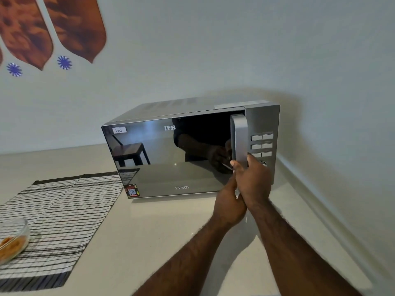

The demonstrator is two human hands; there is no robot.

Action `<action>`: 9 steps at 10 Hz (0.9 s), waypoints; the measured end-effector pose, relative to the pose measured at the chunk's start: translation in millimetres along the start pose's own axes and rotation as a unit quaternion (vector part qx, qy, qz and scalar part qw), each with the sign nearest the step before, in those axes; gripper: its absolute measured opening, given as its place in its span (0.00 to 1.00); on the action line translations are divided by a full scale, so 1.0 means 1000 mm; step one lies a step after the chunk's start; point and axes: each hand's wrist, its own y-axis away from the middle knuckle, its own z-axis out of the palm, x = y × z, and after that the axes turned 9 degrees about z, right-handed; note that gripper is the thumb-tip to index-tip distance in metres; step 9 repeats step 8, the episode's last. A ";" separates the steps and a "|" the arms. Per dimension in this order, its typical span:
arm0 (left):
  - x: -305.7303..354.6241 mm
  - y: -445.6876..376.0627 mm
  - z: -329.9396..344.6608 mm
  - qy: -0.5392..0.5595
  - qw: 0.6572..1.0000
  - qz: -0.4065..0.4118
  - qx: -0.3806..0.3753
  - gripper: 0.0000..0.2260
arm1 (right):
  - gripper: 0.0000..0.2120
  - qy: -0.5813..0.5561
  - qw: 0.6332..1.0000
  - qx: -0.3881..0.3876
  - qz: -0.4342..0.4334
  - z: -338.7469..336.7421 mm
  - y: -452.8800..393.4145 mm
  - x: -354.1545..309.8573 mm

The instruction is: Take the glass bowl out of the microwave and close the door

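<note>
A silver microwave (263,120) stands on the counter against the wall. Its mirrored door (162,159) looks pushed flat against the front. My right hand (253,180) wraps around the lower part of the vertical door handle (239,135). My left hand (229,201) presses against the handle's bottom end, just below and left of the right hand. The glass bowl (11,240) with orange food in it sits at the far left on a striped mat (59,214), well away from both hands.
The beige counter (149,242) runs from the mat to the wall on the right. The microwave's button panel (261,145) lies right of the handle. Brown leaf shapes and blue decals mark the wall at the upper left.
</note>
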 end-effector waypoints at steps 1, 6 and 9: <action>-0.002 -0.006 0.000 0.000 1.000 -0.001 -0.012 0.23 | 0.25 -0.002 1.000 -0.006 0.007 0.002 -0.005 -0.001; -0.015 -0.010 -0.011 0.031 0.997 -0.031 -0.065 0.26 | 0.29 0.011 0.999 -0.025 0.019 0.009 -0.003 0.003; -0.033 0.019 -0.029 -0.024 0.999 -0.007 -0.033 0.22 | 0.35 0.004 1.000 -0.018 0.023 0.021 0.027 0.018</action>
